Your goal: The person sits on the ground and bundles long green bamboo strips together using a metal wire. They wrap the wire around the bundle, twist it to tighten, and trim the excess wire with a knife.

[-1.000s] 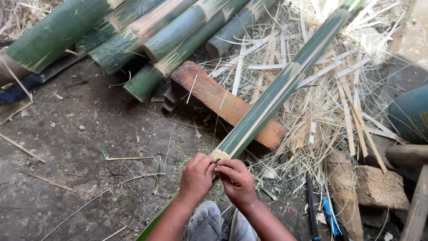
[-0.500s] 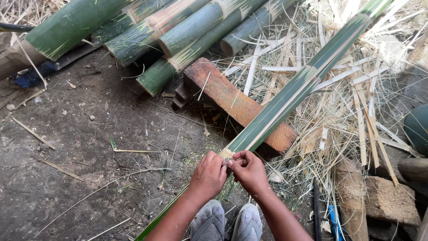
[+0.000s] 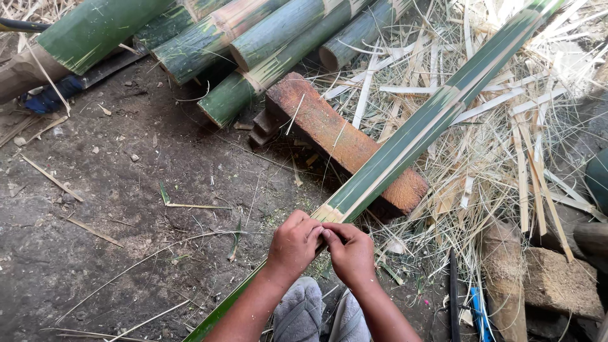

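A long green bamboo strip bundle runs from the upper right down to my hands and rests across an orange-brown wooden block. My left hand and my right hand meet at the cut near end of the bamboo, fingers pinched on its edge. A thinner green strip continues from under my left forearm toward the lower left.
Several thick green bamboo poles lie stacked at the top. Pale bamboo shavings cover the ground at the right. A blue-handled tool and a rough stone lie at the lower right. Bare dirt spreads to the left.
Both hands have stayed pinched on the bamboo end. The view has shifted slightly, so the hands and the bamboo sit a little further right in the frame.
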